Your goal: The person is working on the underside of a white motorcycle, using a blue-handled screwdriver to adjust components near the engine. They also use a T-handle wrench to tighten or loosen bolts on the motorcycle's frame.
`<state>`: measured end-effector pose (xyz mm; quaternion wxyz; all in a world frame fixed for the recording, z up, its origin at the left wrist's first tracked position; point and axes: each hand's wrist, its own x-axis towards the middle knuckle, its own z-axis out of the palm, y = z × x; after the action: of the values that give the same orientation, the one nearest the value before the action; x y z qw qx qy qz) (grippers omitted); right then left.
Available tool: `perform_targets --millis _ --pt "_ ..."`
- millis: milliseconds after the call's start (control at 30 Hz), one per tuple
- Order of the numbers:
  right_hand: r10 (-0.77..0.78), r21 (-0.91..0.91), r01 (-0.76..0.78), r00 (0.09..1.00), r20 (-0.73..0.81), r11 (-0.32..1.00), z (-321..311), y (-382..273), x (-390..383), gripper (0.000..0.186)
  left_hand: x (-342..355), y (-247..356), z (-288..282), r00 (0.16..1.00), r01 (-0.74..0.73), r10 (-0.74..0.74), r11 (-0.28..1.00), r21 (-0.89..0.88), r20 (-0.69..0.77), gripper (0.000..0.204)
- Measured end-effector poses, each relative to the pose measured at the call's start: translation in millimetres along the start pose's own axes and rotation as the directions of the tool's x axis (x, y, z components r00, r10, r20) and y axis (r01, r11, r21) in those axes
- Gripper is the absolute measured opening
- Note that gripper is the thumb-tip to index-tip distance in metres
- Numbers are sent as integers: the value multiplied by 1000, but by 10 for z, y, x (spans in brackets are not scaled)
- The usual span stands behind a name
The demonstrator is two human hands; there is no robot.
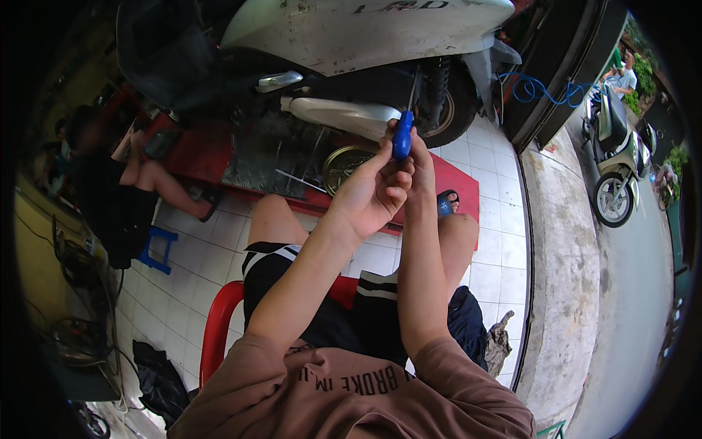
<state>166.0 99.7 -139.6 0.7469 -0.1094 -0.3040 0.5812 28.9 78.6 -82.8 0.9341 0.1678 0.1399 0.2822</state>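
My left hand (374,186) and my right hand (419,161) are raised together around a blue-handled screwdriver (403,135). The thumb of my left hand lies against the handle, its other fingers curled; my right hand is partly hidden behind it, fingers at the handle. The thin shaft points up toward a scooter (365,33) with silver-white panels, beside the dark rear shock absorber (440,84). Whether the tip touches the scooter I cannot tell. Just below the silver lower trim (329,110), a round metal tray (335,159) lies on the red lift platform (461,194).
Another person (131,175) sits at left by a blue stool (153,249). I sit on a red chair (219,314) on white tiles. At right are a blue hose (534,89), a doorway step (556,278), a parked scooter (618,161) and a person (623,79) outside.
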Motion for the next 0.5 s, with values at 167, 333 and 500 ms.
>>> perform_targets --millis 167,333,500 --pt "-81 -179 61 991 -108 982 43 -5 32 34 42 104 39 805 -430 591 524 735 50 30" --pt "-177 -346 86 954 -241 934 80 -58 40 38 24 201 82 594 -364 593 -405 839 544 29" --pt "-86 -426 -50 952 -295 903 107 -97 63 34 -1 102 32 540 -334 552 -552 764 635 29"
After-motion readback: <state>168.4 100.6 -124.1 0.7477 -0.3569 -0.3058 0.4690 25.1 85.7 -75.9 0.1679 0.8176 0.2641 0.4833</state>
